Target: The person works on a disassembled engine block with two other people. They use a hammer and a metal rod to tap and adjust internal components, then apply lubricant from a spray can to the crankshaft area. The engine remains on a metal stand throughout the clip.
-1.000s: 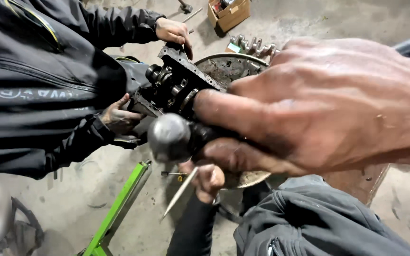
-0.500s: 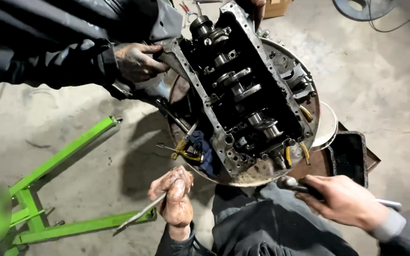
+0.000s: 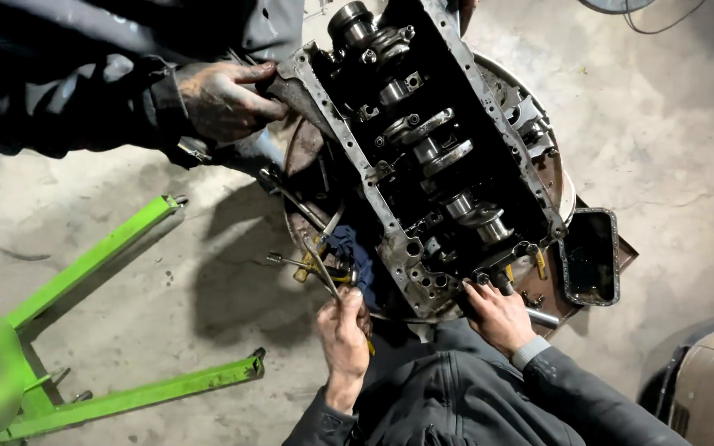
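An upturned engine block (image 3: pixel 423 157) with its crankshaft (image 3: pixel 444 157) exposed lies across a round rusty base (image 3: pixel 551 177). My left hand (image 3: pixel 345 330) is closed on a thin metal tool (image 3: pixel 320 268) that points up at the block's near left corner. My right hand (image 3: pixel 497 315) rests on the block's near end, closed around a chrome wrench (image 3: pixel 539 316). Another person's gloved, greasy hand (image 3: pixel 225 99) grips the block's far left edge.
Two bright green steel legs of a hoist (image 3: pixel 117 252) spread over the concrete floor at the left. A black oil pan (image 3: pixel 590 258) lies right of the block. Loose tools and a blue rag (image 3: pixel 349 245) sit by the base. A grey rounded object (image 3: pixel 704 388) stands at the lower right.
My right hand, close to the camera a second ago, has dropped to the block's near end with the wrench. My left hand has moved up with its tool toward the block's corner.
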